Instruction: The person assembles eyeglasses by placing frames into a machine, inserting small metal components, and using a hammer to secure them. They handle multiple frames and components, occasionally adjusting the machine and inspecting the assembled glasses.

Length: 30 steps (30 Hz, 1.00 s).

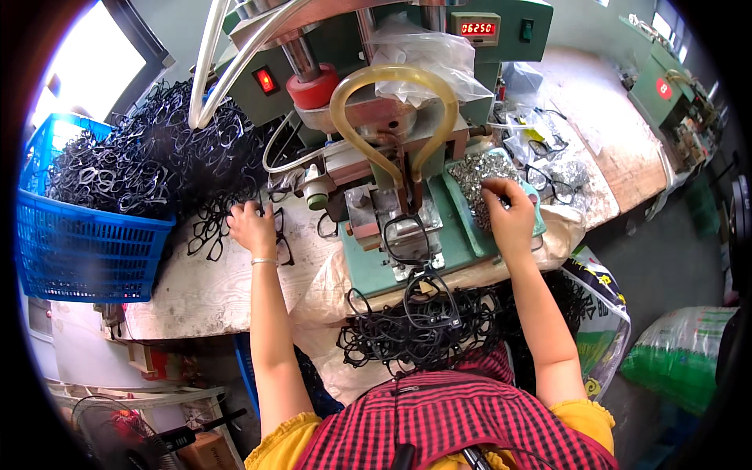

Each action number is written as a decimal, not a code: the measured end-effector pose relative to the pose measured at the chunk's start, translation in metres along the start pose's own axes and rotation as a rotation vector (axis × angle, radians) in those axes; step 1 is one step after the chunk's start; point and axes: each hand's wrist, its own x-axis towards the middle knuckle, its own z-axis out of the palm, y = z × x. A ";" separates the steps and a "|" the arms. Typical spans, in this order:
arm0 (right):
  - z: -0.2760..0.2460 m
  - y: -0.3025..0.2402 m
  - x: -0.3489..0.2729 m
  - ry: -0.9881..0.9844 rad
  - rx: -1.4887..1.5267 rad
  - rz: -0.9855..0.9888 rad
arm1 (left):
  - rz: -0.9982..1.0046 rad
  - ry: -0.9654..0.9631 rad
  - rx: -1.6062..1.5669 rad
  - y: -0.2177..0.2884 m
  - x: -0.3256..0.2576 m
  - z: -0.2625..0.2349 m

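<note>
My left hand (252, 229) is at the left of the machine, its fingers curled on a black eyeglass frame (283, 239) at the edge of a loose heap. Over a green tray (462, 210) of small shiny metal parts (479, 174), my right hand (513, 219) has thumb and fingers drawn together; what they hold, if anything, is too small to make out. Between my hands stands a green press (368, 262) with a bent yellowish tube (394, 72). One black eyeglass front (407, 239) sits at its fixture, under the metal tips.
A blue plastic basket (86, 251) heaped with black frames stands at the left, with more frames (196, 149) piled beside it. Several frames (423, 321) lie in front of my apron. Bagged parts (560, 176) and glasses rest right of the tray. A fan (117, 431) is low left.
</note>
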 end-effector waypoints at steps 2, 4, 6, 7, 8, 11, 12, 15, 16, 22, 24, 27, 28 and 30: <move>-0.016 -0.006 -0.007 0.028 -0.124 -0.034 | -0.066 -0.036 -0.027 -0.014 -0.001 0.031; -0.030 0.004 -0.018 0.094 -0.122 -0.035 | -0.140 -0.047 -0.069 -0.027 -0.016 0.029; -0.050 0.002 -0.031 0.150 -0.168 0.001 | -0.080 -0.045 -0.237 -0.041 -0.032 0.014; -0.056 0.006 -0.036 0.154 -0.114 0.032 | -0.125 -0.132 -0.382 -0.049 -0.044 0.011; -0.060 0.004 -0.039 0.153 -0.107 0.064 | -0.169 -0.217 -0.527 -0.048 -0.050 -0.004; -0.050 -0.033 -0.034 0.014 -0.050 -0.055 | -0.165 -0.280 -0.674 -0.044 -0.074 -0.031; -0.043 -0.046 -0.027 -0.044 -0.023 -0.132 | -0.184 -0.316 -0.687 -0.030 -0.081 -0.049; -0.008 -0.076 -0.010 -0.169 0.110 -0.274 | -0.039 -0.142 -0.689 -0.010 -0.114 -0.061; 0.007 -0.080 -0.007 -0.183 0.223 -0.210 | -0.061 -0.106 -0.673 0.000 -0.120 -0.070; 0.037 -0.083 -0.022 -0.195 0.497 0.021 | -0.300 -0.116 -1.369 0.029 -0.103 -0.133; 0.041 -0.083 -0.021 -0.200 0.563 0.045 | -0.229 -0.048 -1.496 0.046 -0.090 -0.164; 0.042 -0.092 -0.020 -0.273 0.710 0.154 | 0.266 0.141 -1.881 0.090 -0.068 -0.221; 0.041 -0.098 -0.020 -0.290 0.758 0.208 | 0.397 0.163 -1.891 0.101 -0.061 -0.230; 0.041 -0.109 -0.023 -0.337 0.857 0.319 | 0.474 0.242 -1.516 0.115 -0.045 -0.228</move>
